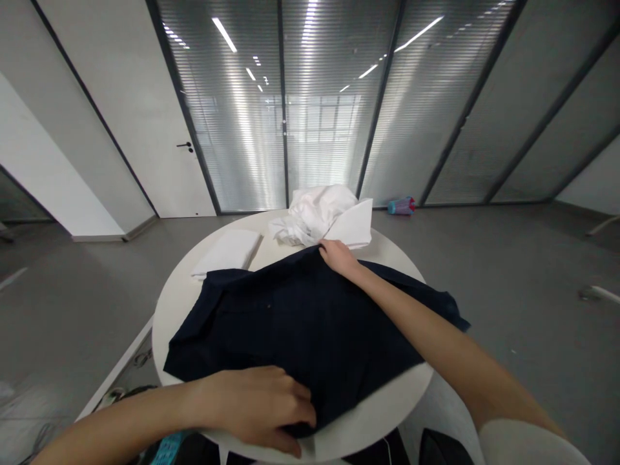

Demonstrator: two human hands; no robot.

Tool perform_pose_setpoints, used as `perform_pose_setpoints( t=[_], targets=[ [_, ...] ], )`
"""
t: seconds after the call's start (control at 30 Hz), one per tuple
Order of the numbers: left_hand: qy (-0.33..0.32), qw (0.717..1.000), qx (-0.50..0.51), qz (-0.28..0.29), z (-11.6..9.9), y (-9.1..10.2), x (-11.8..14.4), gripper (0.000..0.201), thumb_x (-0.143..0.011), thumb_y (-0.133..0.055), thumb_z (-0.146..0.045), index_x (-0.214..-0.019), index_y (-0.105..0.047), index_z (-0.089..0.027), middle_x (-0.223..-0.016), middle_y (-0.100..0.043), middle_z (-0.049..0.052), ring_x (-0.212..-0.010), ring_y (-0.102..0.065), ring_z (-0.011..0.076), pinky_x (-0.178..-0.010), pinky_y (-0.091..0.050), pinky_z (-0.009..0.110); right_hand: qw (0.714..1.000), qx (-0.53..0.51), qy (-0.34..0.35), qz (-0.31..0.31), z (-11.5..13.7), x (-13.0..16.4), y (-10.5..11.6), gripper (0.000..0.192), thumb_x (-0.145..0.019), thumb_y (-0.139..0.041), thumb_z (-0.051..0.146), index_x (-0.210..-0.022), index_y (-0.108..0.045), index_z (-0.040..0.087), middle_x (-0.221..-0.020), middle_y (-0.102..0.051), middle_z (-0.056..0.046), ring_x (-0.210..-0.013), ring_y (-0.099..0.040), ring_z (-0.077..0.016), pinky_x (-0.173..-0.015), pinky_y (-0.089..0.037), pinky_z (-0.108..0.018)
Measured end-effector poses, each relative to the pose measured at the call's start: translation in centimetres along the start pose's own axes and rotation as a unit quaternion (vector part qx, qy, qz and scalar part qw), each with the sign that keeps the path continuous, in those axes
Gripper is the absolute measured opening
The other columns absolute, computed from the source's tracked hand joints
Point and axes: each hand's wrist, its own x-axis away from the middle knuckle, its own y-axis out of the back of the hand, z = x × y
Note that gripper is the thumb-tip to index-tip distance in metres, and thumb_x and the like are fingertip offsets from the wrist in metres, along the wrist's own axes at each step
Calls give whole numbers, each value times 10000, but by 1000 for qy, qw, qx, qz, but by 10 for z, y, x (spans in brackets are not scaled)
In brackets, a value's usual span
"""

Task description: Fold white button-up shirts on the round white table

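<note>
Plainly dark navy, almost black: a broad piece of matte woven cloth, spread across a round white tabletop. Surface mostly smooth, with a few soft folds at its left part and along the far edge. One tiny brownish dot left of its middle, too small to identify. Right corner reaches out past the table's rim; left corner lies near the rim on that side.

Grip, right hand: arm stretched across the cloth, thumb and fingers closed on the far edge, which is lifted a little into a low peak. Just beyond the fingers, a crumpled white fabric heap with one flatter, squared flap. Left of that, a neatly folded white fabric rectangle, near the cloth's far edge.

Grip, left hand: palm down at the near edge, fingers bent, thumb set slightly apart; navy cloth shows between them. Fingertips partly hidden, so cannot tell whether it pinches firmly or only rests there.

Writing: no brand or label legible on the cloth. Pale marks on a turquoise strip at lower left, too blurred to read.
</note>
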Motion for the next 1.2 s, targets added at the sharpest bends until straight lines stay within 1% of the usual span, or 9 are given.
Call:
perform_pose_setpoints(
  t=[0.2, 0.33, 0.5, 0.73, 0.83, 0.9, 1.0, 1.07, 1.2],
  targets=[
    [185, 965, -38, -181, 61, 14, 16, 241, -968, -560, -263, -1168, -679, -200, -1059, -705, 65, -897, -695, 190, -790, -515, 272, 993, 33, 113, -19, 17, 26, -12, 373, -981, -480, 212, -1344, -497, 129, -1120, -687, -150, -1030, -651, -266, -868, -469, -341],
    [294, 925, -140, -197, 123, 11, 27, 401, -936, -596, -393, -1253, -650, -153, -1249, -645, 156, -1076, -665, 287, -916, -515, 381, 974, -29, 208, 86, 19, 56, -21, 515, -891, -676, 421, -1319, -531, 172, -1121, -679, -113, -999, -661, -256, -805, -490, -308],
    [368, 866, -207, -270, 158, -7, 32, 730, -871, -571, -655, -1446, -506, -209, -1524, -409, 211, -1385, -410, 404, -1091, -362, 565, 958, 50, 264, 104, 26, 75, -31, 150, -947, -582, 248, -1038, -671, 169, -1084, -656, -116, -995, -645, -240, -810, -482, -302],
    [418, 784, -190, -418, 147, 38, 49, 491, -949, -478, -579, -1107, -713, -178, -1257, -576, 153, -1136, -590, 320, -1004, -473, 501, 971, -127, 187, -84, 32, 90, 41, 189, -1021, -407, 286, -1122, -542, 201, -904, -678, -62, -790, -653, -209, -713, -458, -294],
    [305, 761, -154, -551, 124, 66, 51, 460, -956, -481, -559, -1008, -732, -177, -1304, -513, 150, -1217, -524, 316, -1065, -423, 517, 921, -314, 131, -191, 37, 87, 78, 167, -1010, -423, 349, -1098, -503, 232, -626, -538, 50, -544, -543, -157, -577, -404, -252],
    [164, 782, -58, -598, 100, 78, 42, 520, -1001, -351, -569, -1222, -659, -213, -1365, -494, 137, -1275, -499, 292, -1073, -425, 478, 877, -414, 125, -211, 47, 83, 93, 183, -988, -468, 422, -1030, -505, 247, -536, -422, 91, -452, -441, -128, -494, -339, -220],
    [24, 852, 71, -518, 63, 78, 14, 735, -941, -446, -651, -1543, -306, -254, -1476, -454, 148, -1334, -477, 316, -1065, -439, 463, 820, -525, 134, -184, 66, 78, 102, 299, -921, -549, 545, -948, -507, 250, -541, -427, 93, -445, -421, -106, -443, -302, -190],
    [46, 879, 88, -466, 48, 70, -8, 956, -835, -658, -614, -1578, -190, -237, -1487, -455, 159, -1345, -469, 345, -1086, -424, 479, 785, -577, 119, -193, 75, 78, 103, 374, -870, -588, 610, -940, -512, 250, -564, -457, 85, -463, -449, -103, -439, -322, -184],
    [122, 823, 89, -548, 52, 60, -32, 651, -859, -688, -441, -1416, -449, -202, -1318, -604, 128, -1228, -574, 322, -1067, -447, 477, 753, -598, 111, -249, 65, 86, 97, 515, -789, -644, 692, -1055, -549, 261, -809, -644, 1, -722, -636, -168, -600, -507, -265]
  ],
)
